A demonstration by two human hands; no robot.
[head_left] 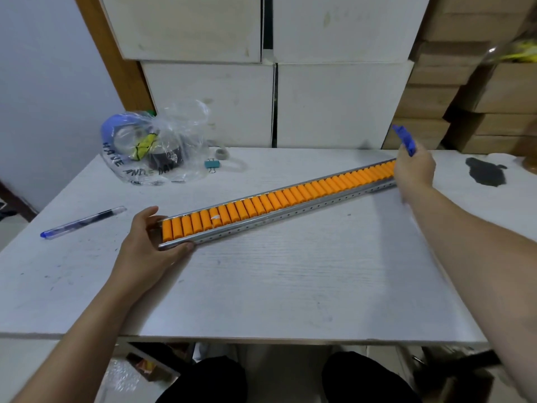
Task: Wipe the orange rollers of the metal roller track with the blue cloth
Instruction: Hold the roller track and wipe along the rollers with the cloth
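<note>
1. I see the metal roller track [279,209] lying across the tabletop [261,286], running from 9 o'clock toward 2 o'clock.
2. My left hand [145,242] clasps its near end.
3. My right hand [414,173], at the far end of the orange rollers [290,196], pinches the blue cloth [405,139].

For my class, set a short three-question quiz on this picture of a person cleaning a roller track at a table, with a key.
1. True or false: the left hand holds the near end of the metal roller track.
2. Which hand holds the blue cloth: A left, B right?
3. Name the small teal item lying on the table beside the clear plastic bag.

Key
1. True: its grip is on the track's end by the first orange rollers.
2. B, at the track's far end, with the cloth raised off the rollers.
3. A binder clip.
</note>
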